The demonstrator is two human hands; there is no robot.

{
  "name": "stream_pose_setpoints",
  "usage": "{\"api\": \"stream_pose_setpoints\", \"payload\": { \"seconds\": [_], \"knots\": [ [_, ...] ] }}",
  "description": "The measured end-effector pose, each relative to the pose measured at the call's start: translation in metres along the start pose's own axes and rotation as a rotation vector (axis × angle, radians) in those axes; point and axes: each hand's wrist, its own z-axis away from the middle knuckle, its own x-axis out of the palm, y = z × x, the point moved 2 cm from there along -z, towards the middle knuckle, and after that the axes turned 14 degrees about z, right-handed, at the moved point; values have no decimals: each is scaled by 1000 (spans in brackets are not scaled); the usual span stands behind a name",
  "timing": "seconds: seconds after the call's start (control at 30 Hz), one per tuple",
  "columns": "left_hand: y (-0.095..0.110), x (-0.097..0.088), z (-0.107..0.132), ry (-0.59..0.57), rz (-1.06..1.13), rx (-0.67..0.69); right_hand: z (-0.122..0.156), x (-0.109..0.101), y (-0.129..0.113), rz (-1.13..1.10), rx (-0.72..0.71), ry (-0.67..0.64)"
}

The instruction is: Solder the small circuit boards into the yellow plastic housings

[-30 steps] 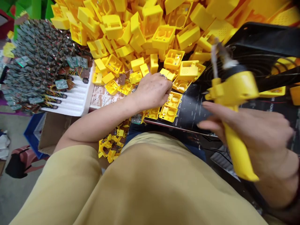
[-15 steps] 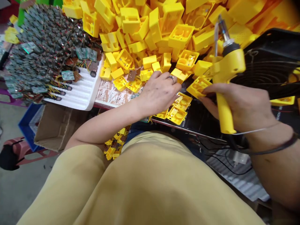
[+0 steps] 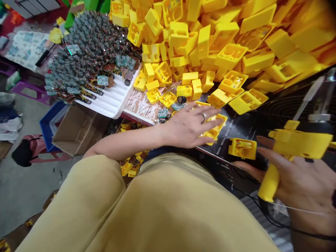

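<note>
My left hand (image 3: 191,126), a ring on one finger, lies palm down with fingers stretched over a few flat yellow plastic parts (image 3: 214,130) on the black mat (image 3: 238,126). My right hand (image 3: 296,175) grips a yellow soldering gun (image 3: 291,150) by its handle, metal tip pointing up and to the right. A single yellow housing (image 3: 243,148) sits on the mat's near edge between the two hands, close to my right fingertips.
A big heap of yellow plastic housings (image 3: 225,42) fills the back of the table. A pile of small circuit boards (image 3: 84,56) lies on a white ribbed tray (image 3: 110,101) at the left. A cardboard box (image 3: 76,129) and blue crate (image 3: 49,122) stand below.
My left hand slid toward me and flattened over the flat yellow parts. My right hand with the soldering gun dropped lower and to the right. A yellow housing now lies on the mat's edge.
</note>
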Motion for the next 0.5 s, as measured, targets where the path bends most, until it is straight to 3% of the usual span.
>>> {"api": "stream_pose_setpoints", "payload": {
  "seconds": [0.07,0.13,0.2,0.27,0.4,0.5],
  "knots": [
    [-33,-34,-1,92,-23,-150,-10,0,-10,55,-44,60],
    [-73,-64,-2,101,-22,-314,-14,4,-17,53,-33,104],
    [-107,-78,-3,-41,46,-351,-14,10,-21,-2,-44,152],
    [-128,-79,-5,-154,102,-320,-13,16,-25,-68,-66,163],
    [-135,-68,-4,-131,77,-304,-8,23,-27,-137,-30,104],
    [-128,-76,2,-95,112,-304,-4,23,-25,-167,29,76]
  ]
}}
